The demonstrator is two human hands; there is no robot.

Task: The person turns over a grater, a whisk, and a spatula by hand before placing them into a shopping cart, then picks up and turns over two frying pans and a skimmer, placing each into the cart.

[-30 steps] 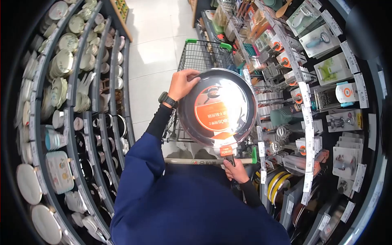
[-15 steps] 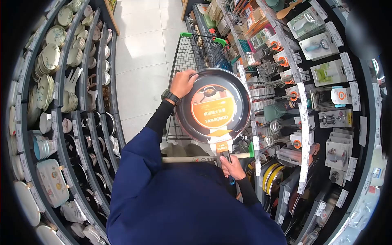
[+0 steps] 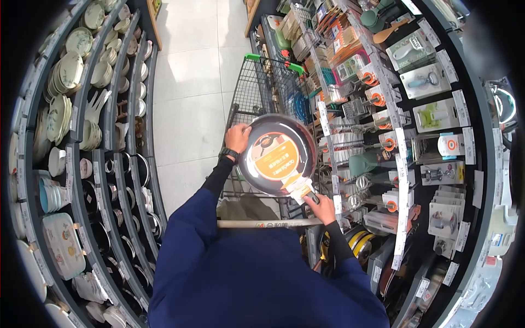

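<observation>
A dark frying pan [image 3: 252,177] with a round orange label [image 3: 278,158] inside is held over the shopping cart [image 3: 257,82]. My left hand [image 3: 238,138] grips its rim at the upper left, thumb over the edge; a dark watch [image 3: 231,154] is on that wrist. My right hand [image 3: 321,209] is closed around the pan's handle, at the lower right. A paper tag [image 3: 301,189] wraps the spot where handle and pan meet. The pan's underside is hidden.
The cart's handlebar [image 3: 262,223] crosses just before my body. On the left, shelves hold stacked plates [image 3: 68,71] and bowls. Packaged kitchen tools [image 3: 424,82] hang along the right shelves, with more pans [image 3: 361,243] below. Tiled floor [image 3: 188,104] runs ahead.
The pan has moved lower and farther from me, and its handle has swung toward the lower right. Both hands have stayed on it.
</observation>
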